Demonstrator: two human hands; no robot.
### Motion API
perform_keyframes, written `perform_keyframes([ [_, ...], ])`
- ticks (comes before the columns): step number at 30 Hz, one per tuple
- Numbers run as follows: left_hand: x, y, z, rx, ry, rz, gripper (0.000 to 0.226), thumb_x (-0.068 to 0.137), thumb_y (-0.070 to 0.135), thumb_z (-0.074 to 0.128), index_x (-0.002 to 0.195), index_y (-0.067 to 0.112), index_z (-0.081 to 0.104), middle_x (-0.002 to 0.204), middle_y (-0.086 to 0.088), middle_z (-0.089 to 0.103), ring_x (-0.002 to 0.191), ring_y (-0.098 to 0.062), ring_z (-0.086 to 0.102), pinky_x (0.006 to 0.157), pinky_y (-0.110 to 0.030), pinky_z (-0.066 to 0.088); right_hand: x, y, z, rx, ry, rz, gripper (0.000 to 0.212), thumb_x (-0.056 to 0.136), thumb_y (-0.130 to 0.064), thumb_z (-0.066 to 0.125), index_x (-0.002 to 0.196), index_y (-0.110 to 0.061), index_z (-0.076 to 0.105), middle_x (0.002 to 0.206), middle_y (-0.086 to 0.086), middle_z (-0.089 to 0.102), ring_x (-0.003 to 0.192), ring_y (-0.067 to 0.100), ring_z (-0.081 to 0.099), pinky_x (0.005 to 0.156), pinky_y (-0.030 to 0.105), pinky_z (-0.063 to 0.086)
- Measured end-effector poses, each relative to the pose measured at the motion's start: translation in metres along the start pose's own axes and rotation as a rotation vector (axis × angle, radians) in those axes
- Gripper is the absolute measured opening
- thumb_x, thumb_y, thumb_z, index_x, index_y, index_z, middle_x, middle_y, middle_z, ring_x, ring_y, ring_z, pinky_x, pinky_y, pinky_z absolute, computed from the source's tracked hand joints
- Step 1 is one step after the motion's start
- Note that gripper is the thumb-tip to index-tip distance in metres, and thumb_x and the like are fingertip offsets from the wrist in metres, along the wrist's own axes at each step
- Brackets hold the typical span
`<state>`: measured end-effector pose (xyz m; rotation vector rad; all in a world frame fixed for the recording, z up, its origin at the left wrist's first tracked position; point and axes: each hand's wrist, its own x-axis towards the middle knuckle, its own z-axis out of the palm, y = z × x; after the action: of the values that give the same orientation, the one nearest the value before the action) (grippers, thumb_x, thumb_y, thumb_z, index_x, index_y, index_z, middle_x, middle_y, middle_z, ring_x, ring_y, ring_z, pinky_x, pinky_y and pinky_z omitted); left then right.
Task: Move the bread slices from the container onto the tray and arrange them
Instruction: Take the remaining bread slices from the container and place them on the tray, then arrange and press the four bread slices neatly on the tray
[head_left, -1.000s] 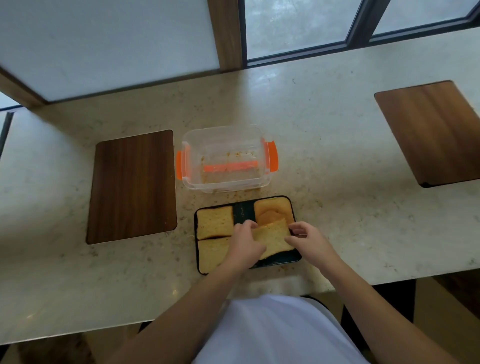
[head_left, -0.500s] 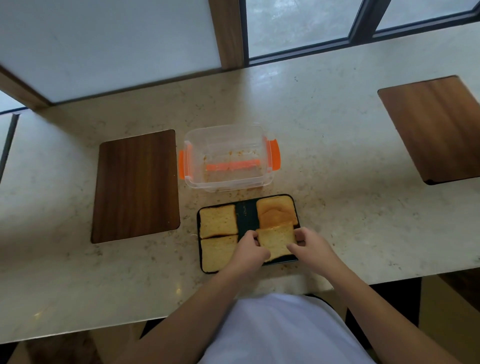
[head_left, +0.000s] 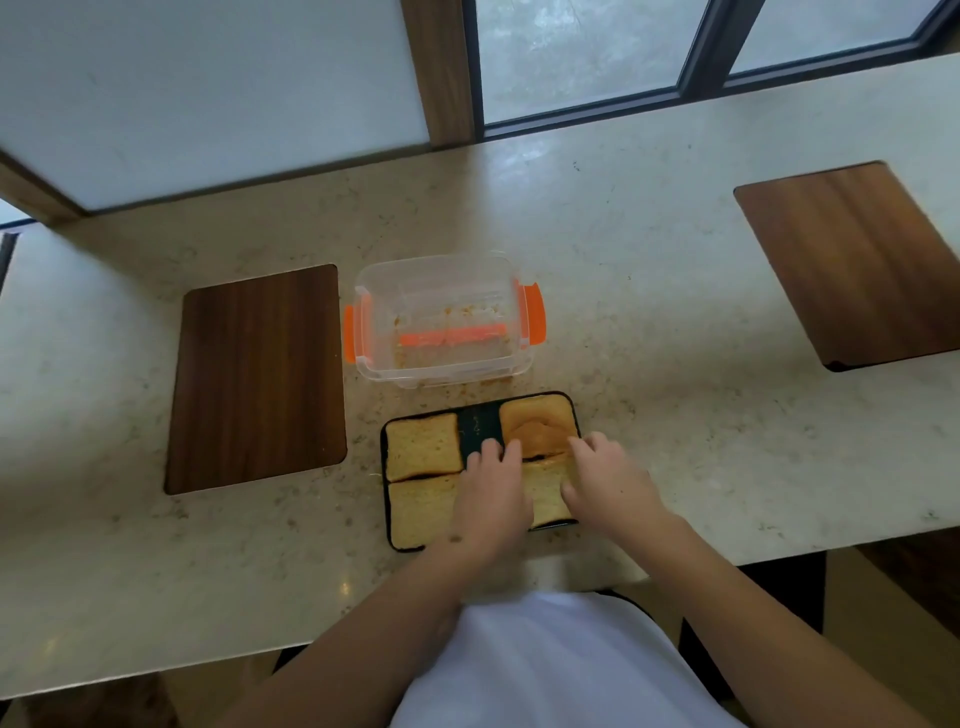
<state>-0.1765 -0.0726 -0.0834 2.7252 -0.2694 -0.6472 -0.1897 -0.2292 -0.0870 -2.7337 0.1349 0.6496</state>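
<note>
A dark tray (head_left: 479, 422) lies on the counter near the front edge, with bread slices laid flat on it. One slice (head_left: 422, 447) fills the far left corner, another (head_left: 421, 512) the near left. A darker slice (head_left: 540, 423) sits at the far right. A fourth slice (head_left: 545, 493) lies at the near right, between my hands and partly hidden by them. My left hand (head_left: 493, 493) rests flat on its left edge, fingers spread. My right hand (head_left: 605, 478) rests on its right edge. The clear container (head_left: 441, 322) with orange clips stands behind the tray, holding only crumbs.
A dark wooden board (head_left: 257, 376) lies left of the container and tray. A second wooden board (head_left: 852, 260) lies at the far right. The pale stone counter (head_left: 649, 338) runs up to a window wall behind. The counter's front edge is just below the tray.
The slice I held tilted above the tray's near right has come down flat. Both hands have moved forward and now lie over it with fingers spread.
</note>
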Motion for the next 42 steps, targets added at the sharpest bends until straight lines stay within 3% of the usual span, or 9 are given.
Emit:
perform_keyframes([
  [6,-0.003,0.005,0.004,0.071,-0.002,0.132,0.014,0.092,0.006,0.053,0.105,0.01,0.057,0.113,-0.009,0.054,0.096,-0.024,0.051,0.08,-0.036,0.049,0.004,0.0,0.006,-0.155,0.003,-0.095,0.025,0.093,-0.026,0.054,0.115,-0.015,0.056,0.123,0.007,0.053,0.109,0.025,0.051,0.082,0.036,0.05],
  [14,-0.006,-0.007,0.012,0.022,-0.005,0.232,0.015,0.092,0.016,0.053,0.105,0.01,0.057,0.114,-0.005,0.051,0.092,-0.021,0.055,0.076,-0.034,0.051,-0.005,0.01,0.011,-0.165,0.011,-0.099,0.024,0.093,-0.025,0.052,0.115,-0.015,0.056,0.117,0.005,0.052,0.104,0.024,0.051,0.079,0.032,0.047],
  [17,-0.007,-0.009,0.013,-0.205,-0.002,0.023,0.027,0.089,0.016,0.058,0.115,0.012,0.055,0.118,-0.002,0.049,0.091,-0.016,0.056,0.079,-0.033,0.053,-0.008,0.009,0.014,-0.063,0.011,-0.033,0.02,0.092,-0.027,0.053,0.108,-0.015,0.053,0.106,0.003,0.049,0.1,0.022,0.051,0.072,0.03,0.042],
  [21,-0.003,-0.006,0.011,-0.56,-0.143,-0.293,0.021,0.083,0.017,0.061,0.102,0.022,0.052,0.097,0.003,0.055,0.082,-0.014,0.058,0.074,-0.038,0.057,-0.011,0.009,0.023,0.111,-0.023,0.079,0.022,0.094,-0.031,0.055,0.109,-0.015,0.053,0.102,0.001,0.047,0.092,0.019,0.051,0.069,0.029,0.041],
  [25,0.004,-0.006,0.013,-0.669,-0.178,-0.341,0.05,0.085,0.018,0.062,0.134,0.013,0.052,0.104,0.007,0.054,0.086,-0.006,0.053,0.071,-0.027,0.048,-0.014,0.009,0.026,0.177,-0.026,0.122,0.024,0.092,-0.032,0.055,0.11,-0.016,0.052,0.101,0.0,0.045,0.086,0.016,0.049,0.063,0.027,0.036],
  [27,0.008,-0.007,0.012,-0.674,-0.185,-0.345,0.053,0.086,0.02,0.062,0.137,0.011,0.05,0.115,0.001,0.057,0.094,-0.01,0.054,0.078,-0.028,0.046,-0.014,0.009,0.025,0.163,-0.025,0.123,0.022,0.092,-0.032,0.055,0.107,-0.017,0.052,0.102,0.0,0.045,0.085,0.015,0.048,0.063,0.027,0.037],
  [30,0.006,-0.011,0.01,-0.612,-0.169,-0.29,0.043,0.088,0.021,0.062,0.13,0.018,0.054,0.113,0.002,0.057,0.084,-0.004,0.051,0.074,-0.027,0.046,-0.011,0.007,0.02,0.126,-0.033,0.114,0.024,0.094,-0.034,0.054,0.11,-0.016,0.052,0.109,0.003,0.049,0.089,0.017,0.051,0.067,0.029,0.042],
  [35,-0.006,-0.046,-0.007,-0.276,0.133,-0.072,0.046,0.094,0.025,0.057,0.137,0.009,0.05,0.127,-0.004,0.056,0.108,-0.013,0.054,0.082,-0.022,0.039,-0.003,-0.006,0.005,0.212,0.012,0.071,0.042,0.094,-0.036,0.055,0.132,-0.017,0.052,0.123,0.002,0.052,0.098,0.018,0.057,0.074,0.031,0.048],
  [42,0.001,-0.109,-0.044,-0.298,0.145,-0.354,0.051,0.094,0.023,0.055,0.142,0.007,0.045,0.142,-0.012,0.049,0.127,-0.026,0.047,0.101,-0.039,0.04,0.026,-0.049,0.013,0.387,-0.144,0.014,0.046,0.093,-0.041,0.061,0.133,-0.02,0.054,0.119,-0.006,0.051,0.099,0.012,0.055,0.078,0.028,0.046],
])
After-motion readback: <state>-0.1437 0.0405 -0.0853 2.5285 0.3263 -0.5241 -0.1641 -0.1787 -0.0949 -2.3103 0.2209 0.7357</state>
